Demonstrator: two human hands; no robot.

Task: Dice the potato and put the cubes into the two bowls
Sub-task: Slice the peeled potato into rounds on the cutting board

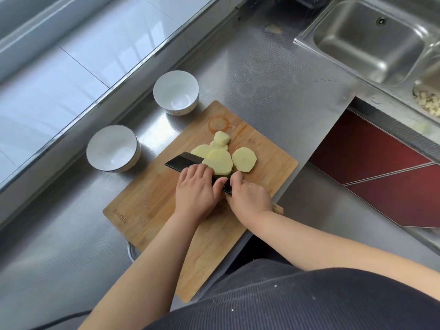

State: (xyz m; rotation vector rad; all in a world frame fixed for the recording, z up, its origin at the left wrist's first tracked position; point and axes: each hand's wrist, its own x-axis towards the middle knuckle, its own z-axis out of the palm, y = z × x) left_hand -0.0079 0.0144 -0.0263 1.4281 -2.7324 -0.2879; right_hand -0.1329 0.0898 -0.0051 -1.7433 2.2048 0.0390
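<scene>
Several pale yellow peeled potato slices (pixel 220 160) lie overlapping on the wooden cutting board (pixel 147 206), with one round slice (pixel 244 159) a little apart to the right. A black cleaver (pixel 183 161) lies across the board under the slices. My right hand (pixel 248 196) grips its handle. My left hand (pixel 195 189) rests on the near side of the blade, fingers curled over it beside the slices. Two empty white bowls stand left of the board: one nearer (pixel 112 148) and one farther (pixel 176 91).
The board sits on a steel counter (pixel 273 96). A steel sink (pixel 366 41) is at the far right, with a strainer of small pale pieces (pixel 428 103) beside it. A tiled ledge (pixel 83 55) runs along the left. The counter edge drops off right of the board.
</scene>
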